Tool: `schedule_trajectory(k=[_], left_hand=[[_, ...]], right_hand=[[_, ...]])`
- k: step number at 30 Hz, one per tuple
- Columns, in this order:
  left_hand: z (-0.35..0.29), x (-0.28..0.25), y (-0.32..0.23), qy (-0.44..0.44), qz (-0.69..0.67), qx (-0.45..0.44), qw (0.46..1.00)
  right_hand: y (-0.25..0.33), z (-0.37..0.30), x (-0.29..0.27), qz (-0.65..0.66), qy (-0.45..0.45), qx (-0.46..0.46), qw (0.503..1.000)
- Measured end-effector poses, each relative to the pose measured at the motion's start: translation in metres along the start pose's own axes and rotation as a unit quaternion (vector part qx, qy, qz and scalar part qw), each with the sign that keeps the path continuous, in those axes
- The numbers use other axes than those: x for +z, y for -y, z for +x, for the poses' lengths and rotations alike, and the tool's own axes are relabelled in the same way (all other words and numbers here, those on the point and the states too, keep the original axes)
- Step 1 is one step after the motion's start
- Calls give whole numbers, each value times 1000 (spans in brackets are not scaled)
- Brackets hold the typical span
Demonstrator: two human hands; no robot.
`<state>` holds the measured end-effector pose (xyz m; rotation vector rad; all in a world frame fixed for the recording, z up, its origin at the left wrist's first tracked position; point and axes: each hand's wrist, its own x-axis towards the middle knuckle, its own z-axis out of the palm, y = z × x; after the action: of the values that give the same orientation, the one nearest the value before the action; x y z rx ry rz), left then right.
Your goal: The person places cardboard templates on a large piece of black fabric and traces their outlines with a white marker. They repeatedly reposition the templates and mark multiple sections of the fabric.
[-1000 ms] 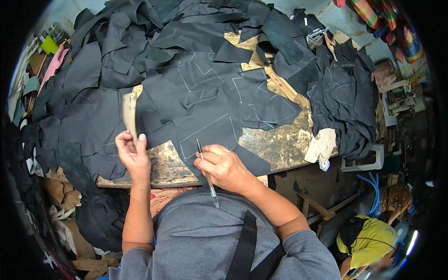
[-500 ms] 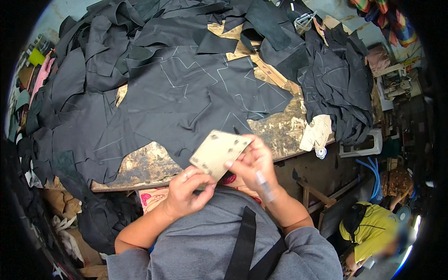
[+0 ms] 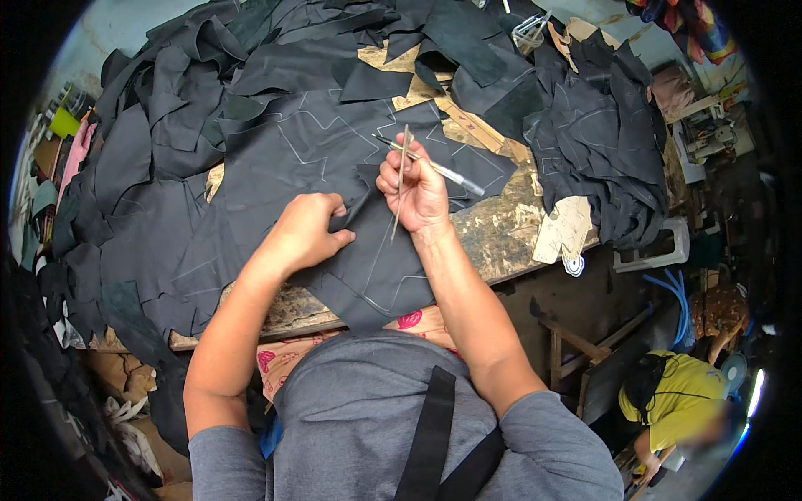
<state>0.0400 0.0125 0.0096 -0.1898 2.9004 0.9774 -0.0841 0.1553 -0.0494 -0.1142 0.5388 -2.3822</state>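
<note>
My right hand (image 3: 415, 185) is raised over the table, fingers closed on a pale card template (image 3: 402, 188), now seen nearly edge-on, and a pen (image 3: 455, 176) with a clear barrel. The pen lies across the palm, its dark tip pointing up and left. My left hand (image 3: 307, 231) rests on a black leather sheet (image 3: 368, 288), fingers curled and thumb apart, with a fold of leather beside them; the fingertips are partly hidden. This sheet bears thin pale outlines, and its near end hangs over the table edge by my lap.
Overlapping black leather pieces (image 3: 175, 209) cover much of the worn wooden table (image 3: 493, 242). A leather pile (image 3: 585, 138) stands at the right, with a pale cut-out template (image 3: 561, 230) before it. A person in a yellow shirt (image 3: 681, 397) works at the lower right.
Both hands have moved forward from near my body. The template has turned from flat to edge-on and left my left hand, which is now on the leather. The leather's near part has shifted toward me.
</note>
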Motion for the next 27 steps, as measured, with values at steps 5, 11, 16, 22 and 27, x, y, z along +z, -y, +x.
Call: schedule_trajectory(k=[5, 11, 16, 22, 27], left_hand=[[-6, -2, 25, -33, -188, -21, 981], [-22, 10, 28, -124, -56, -73, 988], [-28, -1, 27, -117, -23, -21, 993], [-37, -18, 39, -58, -77, -23, 995], [-44, -14, 46, -76, -60, 22, 995]], right_hand=[[8, -1, -9, -83, 31, -10, 996], [1, -11, 2, -163, 81, -55, 982], [-9, -16, 3, -286, 64, -104, 950], [-15, -41, 15, -679, 29, -285, 675], [-26, -74, 22, -756, 102, -315, 564]])
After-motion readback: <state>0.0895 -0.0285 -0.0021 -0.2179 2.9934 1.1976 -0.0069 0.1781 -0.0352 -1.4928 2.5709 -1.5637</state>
